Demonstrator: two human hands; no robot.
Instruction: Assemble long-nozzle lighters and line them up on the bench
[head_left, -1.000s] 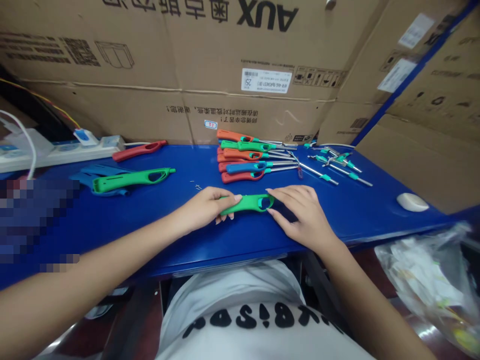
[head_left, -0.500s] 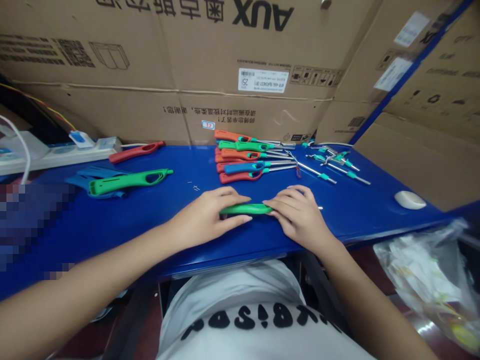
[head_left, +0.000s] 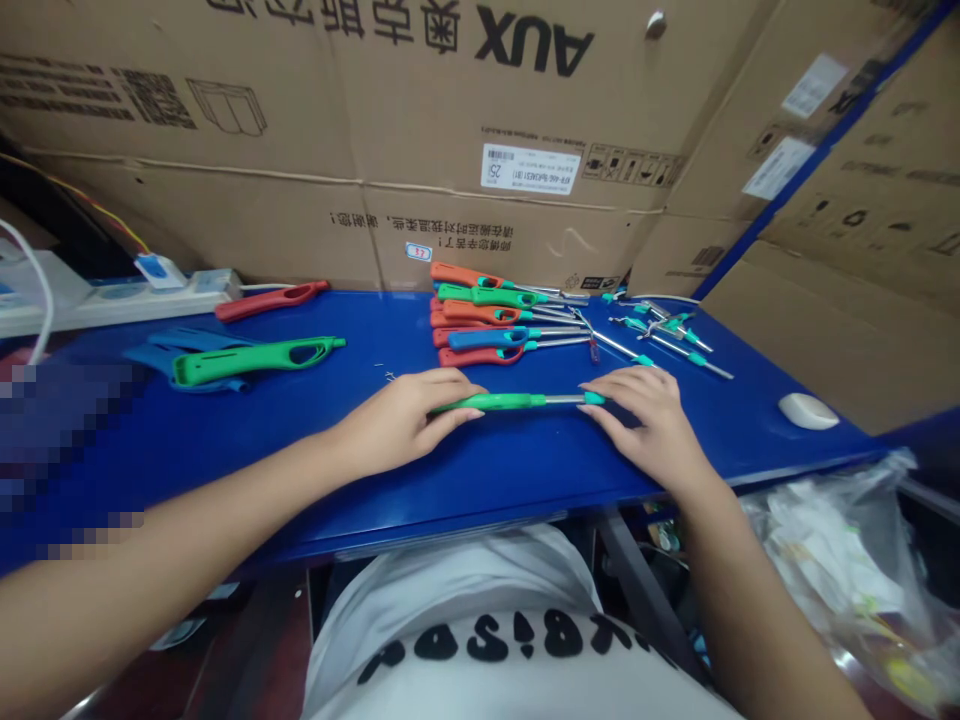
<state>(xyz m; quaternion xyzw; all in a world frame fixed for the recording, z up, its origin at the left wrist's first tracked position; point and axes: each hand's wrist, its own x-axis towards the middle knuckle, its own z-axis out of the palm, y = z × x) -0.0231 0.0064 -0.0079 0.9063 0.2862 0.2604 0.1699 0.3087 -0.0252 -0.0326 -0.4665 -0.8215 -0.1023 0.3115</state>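
A green long-nosed lighter (head_left: 517, 401) lies edge-on across the blue table (head_left: 315, 430) between my hands. My left hand (head_left: 409, 415) is closed on its green handle end, fingers wrapped over it. My right hand (head_left: 652, 410) has its fingertips pinched on the teal tip of the metal tube at the other end. The handle's far part is hidden under my left fingers.
A stack of finished orange, green, blue and red lighters (head_left: 487, 320) lies behind. Loose metal tubes with teal tips (head_left: 667, 335) lie at the right. Green and blue handle shells (head_left: 247, 358), a red shell (head_left: 274, 299), a power strip (head_left: 112, 300), a white lump (head_left: 806, 410). Cardboard boxes (head_left: 450, 150) wall the back.
The green handle turned from flat to edge-on. My right hand slid rightwards off the handle to the tube's teal tip, so the metal tube now shows.
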